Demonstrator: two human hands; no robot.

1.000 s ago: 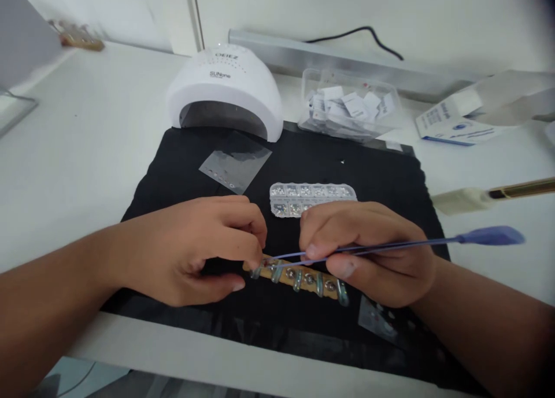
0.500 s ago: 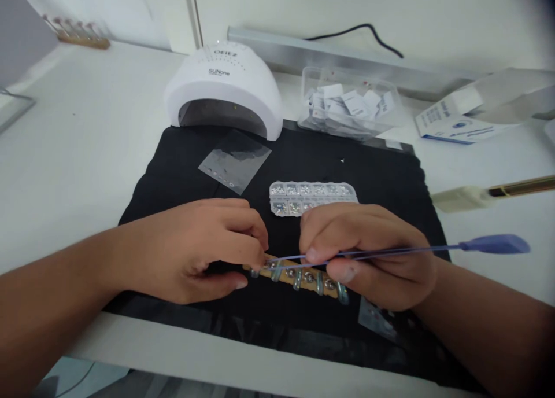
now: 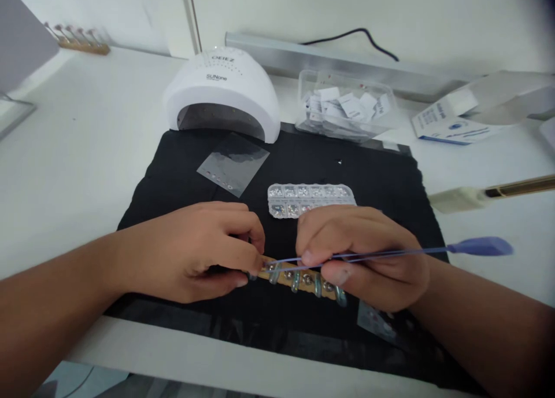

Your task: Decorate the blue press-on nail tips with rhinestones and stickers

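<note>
left hand [image 3: 191, 253] pinches wooden stick [image 3: 299, 279] at 6 o'clock on bench | right hand [image 3: 359, 256] grips blue tweezers [image 3: 390, 252], tips at 9 o'clock end | press stick flat, lower tips gently

Nail lamp [image 3: 223, 91] — "SUNone".

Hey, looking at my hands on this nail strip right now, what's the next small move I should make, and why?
Probably ease the tweezers tip down onto the nail at the left end of the wooden strip. The right hand pinches the tweezers with the tip right over that nail, and the left hand grips the strip's left end on the black mat.
</note>
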